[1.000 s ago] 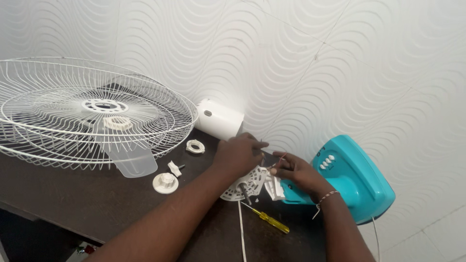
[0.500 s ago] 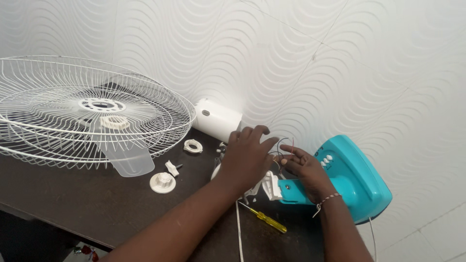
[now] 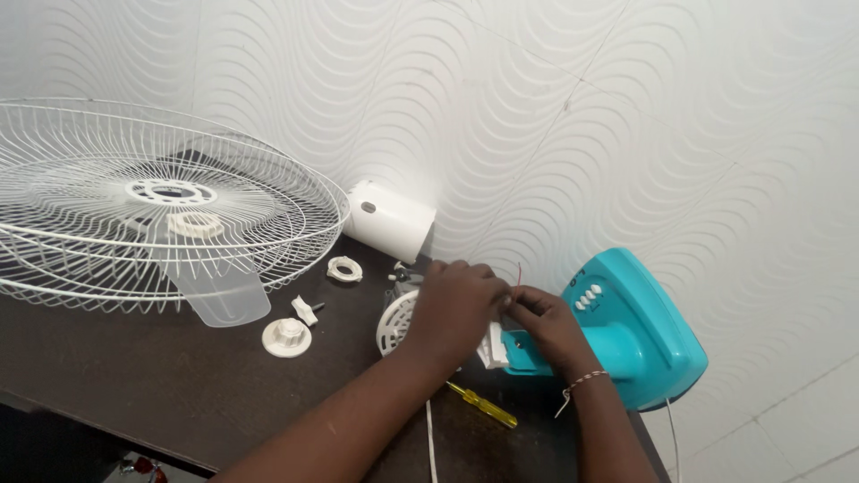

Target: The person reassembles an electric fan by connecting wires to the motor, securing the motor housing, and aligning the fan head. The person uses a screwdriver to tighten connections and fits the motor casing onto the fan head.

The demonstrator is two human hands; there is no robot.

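Sitting at the left of the frame: stacked white wire fan guards [image 3: 161,215] with a translucent fan blade [image 3: 219,291] poking out beneath, overhanging the dark wooden table [image 3: 134,376]. Lying loose just right of them: a white spinner nut [image 3: 286,337], a small white clip [image 3: 305,310] and a white ring nut [image 3: 344,268], likely risking a roll off the table if nudged by a forearm.

At centre frame, left hand [image 3: 456,309] curling down over the white motor housing [image 3: 398,326], apparently gripping it; right hand [image 3: 546,326] pinching narrowly at the joint by the teal fan base [image 3: 640,331], pinched thing hidden. Thin wires showing between the hands, possibly pulling free under a hard tug. Yellow screwdriver [image 3: 483,405] lying near the front edge, apt to drop.

Filling the background: a white wall [image 3: 582,116] with raised wave pattern, a white cylindrical cover [image 3: 391,219] leaning against it.
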